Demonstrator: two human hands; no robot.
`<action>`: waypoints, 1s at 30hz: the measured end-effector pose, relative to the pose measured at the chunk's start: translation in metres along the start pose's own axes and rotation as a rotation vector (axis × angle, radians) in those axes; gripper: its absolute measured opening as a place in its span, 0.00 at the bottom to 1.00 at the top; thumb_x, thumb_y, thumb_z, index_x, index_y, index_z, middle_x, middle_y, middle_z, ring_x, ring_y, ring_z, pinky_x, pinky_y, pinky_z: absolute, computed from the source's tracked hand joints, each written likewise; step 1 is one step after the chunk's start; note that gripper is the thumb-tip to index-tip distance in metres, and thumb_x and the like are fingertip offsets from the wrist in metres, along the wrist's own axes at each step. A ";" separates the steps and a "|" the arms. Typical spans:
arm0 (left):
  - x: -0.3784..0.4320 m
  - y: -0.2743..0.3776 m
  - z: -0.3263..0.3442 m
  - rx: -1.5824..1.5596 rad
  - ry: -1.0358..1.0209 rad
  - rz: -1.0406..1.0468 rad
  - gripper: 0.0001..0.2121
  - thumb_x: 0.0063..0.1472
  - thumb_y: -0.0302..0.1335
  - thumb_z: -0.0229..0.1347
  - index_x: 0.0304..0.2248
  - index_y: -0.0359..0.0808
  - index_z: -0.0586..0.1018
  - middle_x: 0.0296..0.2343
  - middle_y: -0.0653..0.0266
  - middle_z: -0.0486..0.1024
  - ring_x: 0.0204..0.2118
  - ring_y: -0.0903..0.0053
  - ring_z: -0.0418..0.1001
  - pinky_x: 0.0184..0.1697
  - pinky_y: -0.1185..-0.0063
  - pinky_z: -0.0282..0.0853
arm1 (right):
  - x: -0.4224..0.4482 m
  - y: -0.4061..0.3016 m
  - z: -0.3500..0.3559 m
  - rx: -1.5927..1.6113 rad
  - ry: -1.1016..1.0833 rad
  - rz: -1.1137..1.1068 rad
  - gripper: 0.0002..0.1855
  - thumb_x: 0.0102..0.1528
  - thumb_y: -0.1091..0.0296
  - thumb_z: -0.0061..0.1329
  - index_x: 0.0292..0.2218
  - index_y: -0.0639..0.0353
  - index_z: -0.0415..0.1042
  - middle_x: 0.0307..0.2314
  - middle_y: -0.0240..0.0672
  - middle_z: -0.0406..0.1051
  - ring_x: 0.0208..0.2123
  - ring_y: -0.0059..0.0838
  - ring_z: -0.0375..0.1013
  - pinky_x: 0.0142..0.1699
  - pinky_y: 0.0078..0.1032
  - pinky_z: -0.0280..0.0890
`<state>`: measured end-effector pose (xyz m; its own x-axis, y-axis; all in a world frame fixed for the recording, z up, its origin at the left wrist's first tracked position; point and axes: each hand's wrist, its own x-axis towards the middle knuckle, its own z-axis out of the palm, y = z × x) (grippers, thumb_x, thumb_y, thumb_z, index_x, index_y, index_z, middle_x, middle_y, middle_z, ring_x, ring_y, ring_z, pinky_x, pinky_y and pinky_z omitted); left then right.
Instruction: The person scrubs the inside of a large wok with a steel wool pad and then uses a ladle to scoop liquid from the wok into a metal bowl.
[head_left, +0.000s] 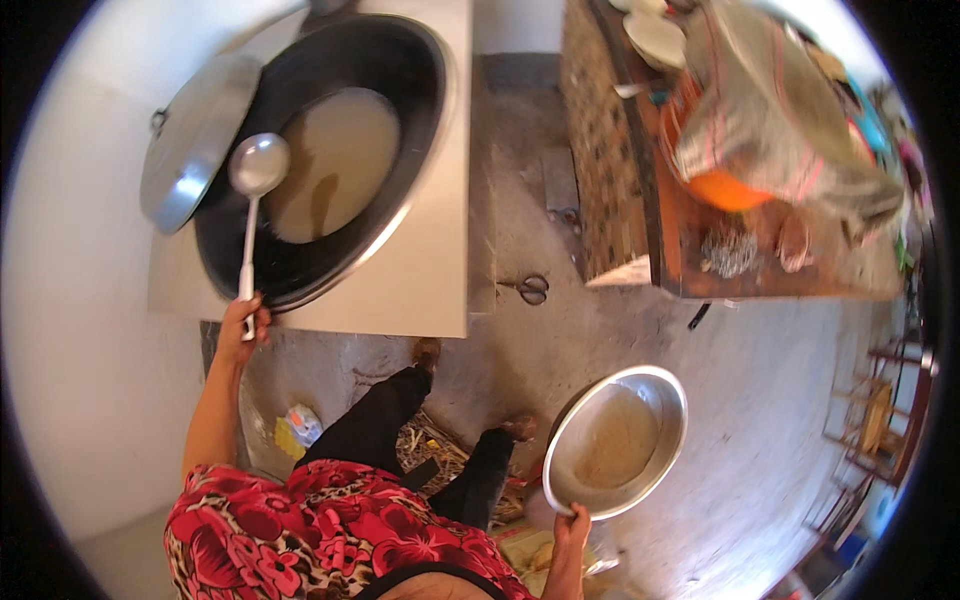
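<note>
My left hand (244, 327) grips the handle of a metal ladle (259, 163), whose bowl is raised over the left side of a large black wok (409, 60). Cloudy brownish liquid (349, 154) lies in the bottom of the wok. A domed metal lid (199, 142) with a knob leans along the wok's left rim. Low on the right, my right hand (572, 529) holds the near rim of a stainless steel basin (551, 465). Some murky liquid (619, 442) rests in the basin, which hangs above the floor.
The wok sits in a pale stove top (427, 277). Scissors (534, 289) rest by its right side. On a wooden table (697, 283) stand an orange basin (724, 191) under a cloth (780, 112) and a steel-wool scourer (729, 251). Dry stalks (420, 442) litter the floor by my feet.
</note>
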<state>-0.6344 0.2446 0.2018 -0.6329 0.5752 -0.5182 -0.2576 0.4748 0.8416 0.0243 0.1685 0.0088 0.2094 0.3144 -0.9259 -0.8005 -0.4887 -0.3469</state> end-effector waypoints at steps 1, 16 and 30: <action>0.002 -0.001 -0.005 0.013 -0.050 0.009 0.10 0.54 0.35 0.52 0.29 0.39 0.68 0.15 0.65 0.70 0.11 0.82 0.64 0.12 0.79 0.63 | -0.019 -0.011 0.004 -0.021 0.004 -0.012 0.19 0.39 0.85 0.42 0.38 0.70 0.66 0.34 0.43 0.69 0.35 0.37 0.70 0.42 0.35 0.69; 0.008 0.000 0.003 -0.225 -0.157 0.059 0.06 0.53 0.28 0.49 0.27 0.34 0.67 0.16 0.57 0.72 0.10 0.77 0.66 0.11 0.80 0.62 | -0.168 -0.088 0.160 -0.450 -0.299 -0.149 0.26 0.38 0.86 0.43 0.43 0.69 0.63 0.39 0.40 0.66 0.42 0.36 0.67 0.51 0.36 0.63; 0.012 -0.005 -0.001 -0.332 -0.215 0.029 0.06 0.52 0.25 0.50 0.27 0.31 0.67 0.16 0.56 0.72 0.10 0.76 0.67 0.12 0.80 0.62 | -0.252 -0.006 0.360 -0.723 -0.550 -0.104 0.28 0.40 0.86 0.43 0.46 0.64 0.62 0.39 0.37 0.67 0.42 0.35 0.68 0.49 0.34 0.65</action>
<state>-0.6415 0.2484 0.1918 -0.4853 0.7284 -0.4836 -0.4858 0.2353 0.8418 -0.2254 0.3853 0.2981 -0.1844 0.6382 -0.7475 -0.2067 -0.7687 -0.6053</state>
